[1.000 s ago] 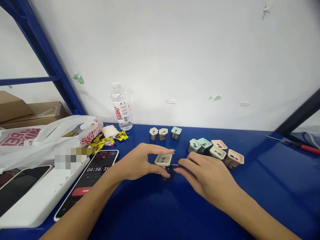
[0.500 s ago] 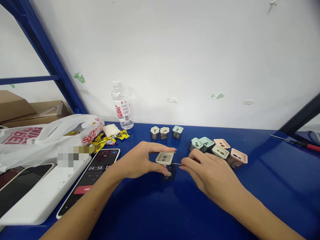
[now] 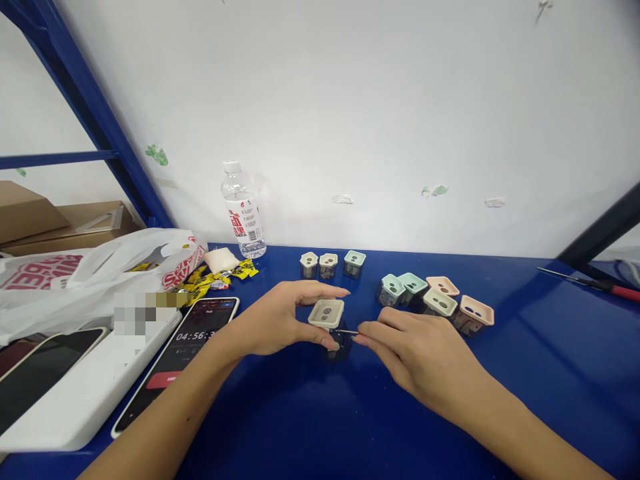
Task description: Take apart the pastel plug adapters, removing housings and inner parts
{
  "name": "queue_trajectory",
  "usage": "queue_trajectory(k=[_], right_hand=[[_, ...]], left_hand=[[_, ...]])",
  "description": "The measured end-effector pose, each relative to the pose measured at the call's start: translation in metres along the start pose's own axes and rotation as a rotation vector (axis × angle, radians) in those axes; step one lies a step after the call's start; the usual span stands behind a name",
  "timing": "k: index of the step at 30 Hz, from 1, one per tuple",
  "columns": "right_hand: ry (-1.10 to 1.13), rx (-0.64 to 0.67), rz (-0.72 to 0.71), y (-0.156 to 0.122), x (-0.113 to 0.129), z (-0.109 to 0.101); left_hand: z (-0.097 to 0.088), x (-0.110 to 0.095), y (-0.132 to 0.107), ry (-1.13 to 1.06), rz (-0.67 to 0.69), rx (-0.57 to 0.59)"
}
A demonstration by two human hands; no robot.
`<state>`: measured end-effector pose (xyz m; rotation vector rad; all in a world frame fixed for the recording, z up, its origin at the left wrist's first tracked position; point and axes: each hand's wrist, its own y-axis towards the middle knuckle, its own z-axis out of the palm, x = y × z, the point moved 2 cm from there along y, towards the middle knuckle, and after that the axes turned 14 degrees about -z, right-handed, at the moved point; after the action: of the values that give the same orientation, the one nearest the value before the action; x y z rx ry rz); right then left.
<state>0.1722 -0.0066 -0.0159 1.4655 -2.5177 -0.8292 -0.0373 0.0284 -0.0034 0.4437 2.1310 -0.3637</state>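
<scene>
My left hand [image 3: 287,317] grips a cream two-hole pencil sharpener [image 3: 326,312] between thumb and fingers. Its pale top sits slightly tilted over a dark see-through container [image 3: 340,345] on the table. In my right hand [image 3: 415,343] is a thin metal rod [image 3: 346,331], whose tip reaches the right side of the sharpener just under the rim; its other end is hidden in the fingers. Beyond my right hand stand several more sharpeners, among them a mint one [image 3: 391,288], a cream one [image 3: 440,301] and a peach one [image 3: 476,311].
Near the wall stand two cream sharpeners [image 3: 328,263] and a mint sharpener [image 3: 355,262]. A water bottle [image 3: 245,217], yellow-wrapped packets [image 3: 200,290], a plastic bag [image 3: 100,280] and a phone [image 3: 180,360] lie left. At far right is a red-handled screwdriver [image 3: 590,281] on the blue table [image 3: 350,427].
My right hand has moved slightly left, bringing the rod's tip further in under the sharpener's rim. The sharpener's top has tilted a little and shifted slightly left.
</scene>
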Motion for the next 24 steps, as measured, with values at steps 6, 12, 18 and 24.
queue_trajectory(k=[6,12,18,24], right_hand=[[0.048,-0.031,-0.009,0.0016,0.0029,0.0013],[0.053,-0.025,0.005,0.0001,0.0054,0.0023],[0.067,-0.012,0.016,-0.0006,0.0039,0.0042],[0.152,0.036,0.053,0.0021,0.0039,0.0043]], left_hand=[[0.0005,-0.0002,0.0001,-0.043,-0.014,0.019],[0.0014,-0.0005,0.0002,-0.077,-0.014,0.036],[0.0017,-0.0008,-0.0003,-0.08,-0.022,0.027],[0.0014,-0.0022,-0.0003,-0.081,-0.034,0.025]])
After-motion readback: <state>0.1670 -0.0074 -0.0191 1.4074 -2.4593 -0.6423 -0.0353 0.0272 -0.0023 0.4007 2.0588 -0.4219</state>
